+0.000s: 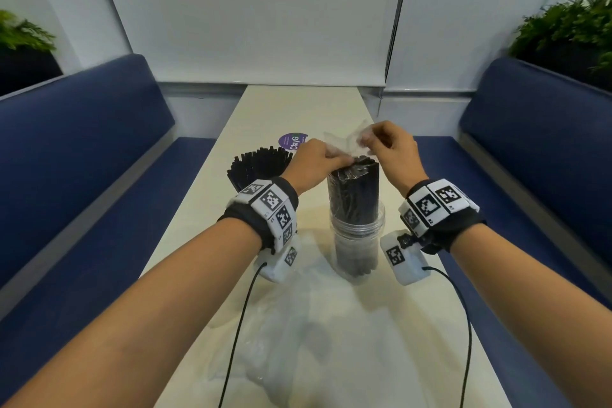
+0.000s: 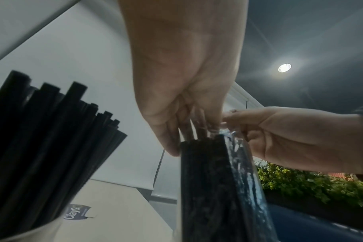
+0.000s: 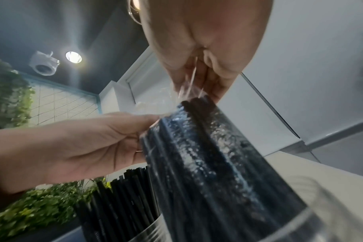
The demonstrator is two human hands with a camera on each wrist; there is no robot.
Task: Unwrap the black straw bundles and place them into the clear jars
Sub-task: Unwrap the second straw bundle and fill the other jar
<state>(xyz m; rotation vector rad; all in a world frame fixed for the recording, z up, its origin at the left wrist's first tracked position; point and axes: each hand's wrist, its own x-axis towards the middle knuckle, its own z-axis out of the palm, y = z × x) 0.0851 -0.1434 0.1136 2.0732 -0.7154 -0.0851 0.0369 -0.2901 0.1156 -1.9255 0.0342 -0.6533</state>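
A black straw bundle [image 1: 353, 190] in clear wrap stands upright in a clear jar [image 1: 357, 235] on the table's middle. My left hand [image 1: 316, 161] pinches the wrap at the bundle's top edge [image 2: 199, 142]. My right hand [image 1: 385, 144] pinches the loose clear wrap [image 1: 344, 142] above the bundle and holds it up and away [image 3: 189, 91]. To the left, behind my left wrist, unwrapped black straws [image 1: 256, 164] fan out of a second jar, whose body is hidden in the head view [image 3: 122, 204].
Crumpled clear plastic [image 1: 281, 341] lies on the cream table [image 1: 205, 209] near me. A purple round sticker [image 1: 293, 142] sits farther back. Blue benches [image 1: 99, 159] flank the table, with plants [image 1: 569, 30] behind the backrests.
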